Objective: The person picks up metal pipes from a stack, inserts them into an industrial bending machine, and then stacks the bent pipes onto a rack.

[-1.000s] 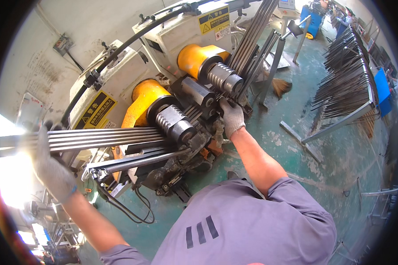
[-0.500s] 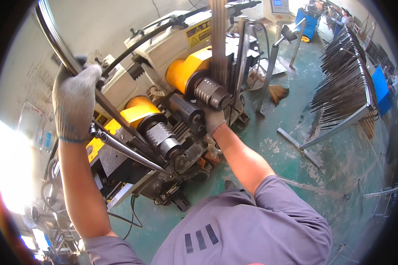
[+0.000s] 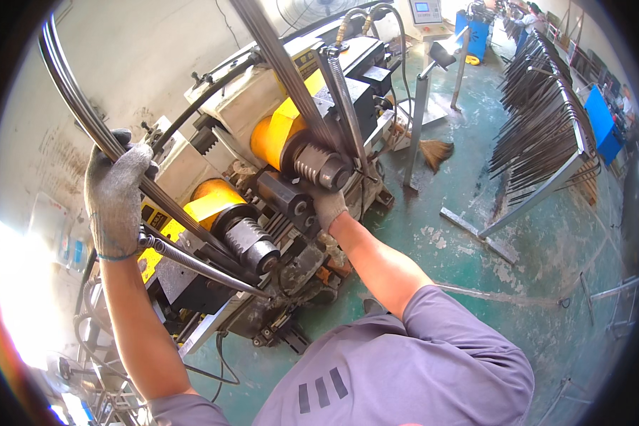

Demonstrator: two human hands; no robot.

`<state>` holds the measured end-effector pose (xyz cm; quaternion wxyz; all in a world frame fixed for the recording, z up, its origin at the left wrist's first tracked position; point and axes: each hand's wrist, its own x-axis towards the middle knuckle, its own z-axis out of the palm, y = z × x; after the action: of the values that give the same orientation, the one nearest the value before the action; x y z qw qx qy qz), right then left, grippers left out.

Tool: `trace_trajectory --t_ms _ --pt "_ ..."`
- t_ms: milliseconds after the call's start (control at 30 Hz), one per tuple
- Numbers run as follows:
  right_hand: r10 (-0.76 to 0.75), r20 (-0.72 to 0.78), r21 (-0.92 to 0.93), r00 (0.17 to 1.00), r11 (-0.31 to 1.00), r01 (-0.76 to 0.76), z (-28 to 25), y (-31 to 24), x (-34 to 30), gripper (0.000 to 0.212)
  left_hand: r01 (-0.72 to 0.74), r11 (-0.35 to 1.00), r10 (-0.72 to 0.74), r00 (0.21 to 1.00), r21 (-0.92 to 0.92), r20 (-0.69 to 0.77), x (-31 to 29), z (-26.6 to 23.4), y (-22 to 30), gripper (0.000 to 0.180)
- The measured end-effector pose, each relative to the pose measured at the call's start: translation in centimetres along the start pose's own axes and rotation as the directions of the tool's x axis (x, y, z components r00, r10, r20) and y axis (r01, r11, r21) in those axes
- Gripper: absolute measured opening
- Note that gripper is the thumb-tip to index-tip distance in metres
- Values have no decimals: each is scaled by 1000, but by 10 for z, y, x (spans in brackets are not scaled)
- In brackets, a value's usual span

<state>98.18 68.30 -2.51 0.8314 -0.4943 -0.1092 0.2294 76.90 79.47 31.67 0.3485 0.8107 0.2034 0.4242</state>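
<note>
My left hand point(image 3: 118, 192), in a grey knit glove, is closed round a bundle of thin metal rods point(image 3: 169, 204). The rods rise past it to the upper left and run down beside the lower yellow-and-black roller head point(image 3: 248, 241). A second bundle of rods point(image 3: 284, 64) slants from the top edge down to the upper roller head point(image 3: 319, 165). Between the two heads sits a black cylindrical block point(image 3: 287, 197). My right hand point(image 3: 326, 208), gloved too, reaches in just right of this block. Its fingers are hidden behind the machine parts.
A coil spring point(image 3: 199, 264) stretches across the machine's near left side. To the right, a metal rack point(image 3: 536, 202) bears many bent dark rods. A broom head point(image 3: 435, 154) lies near a grey post point(image 3: 419, 121). A control box point(image 3: 426, 11) and a blue machine point(image 3: 479, 35) stand farther back.
The right-hand rod bundle now leans farther left at its top. My left hand keeps its hold on the other bundle; my right hand stays by the block. The whole view has shifted slightly.
</note>
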Motion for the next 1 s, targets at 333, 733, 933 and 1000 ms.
trace_trajectory --t_ms 333,733,933,1000 --pt "-10 0 -32 1000 999 10 1 -2 -1 30 16 1000 -16 1000 2 -24 -1 1 1 35" --pt "-26 13 -71 1000 997 27 -1 0 1 31 14 1000 -14 1000 -27 7 1 -1 -1 40" --pt "139 66 45 988 989 -142 1 -12 -2 31 29 1000 -29 1000 3 4 3 -2 3 43" --pt "144 62 57 988 987 -148 1 -7 1 31 43 999 -43 999 16 -24 6 -1 7 44"
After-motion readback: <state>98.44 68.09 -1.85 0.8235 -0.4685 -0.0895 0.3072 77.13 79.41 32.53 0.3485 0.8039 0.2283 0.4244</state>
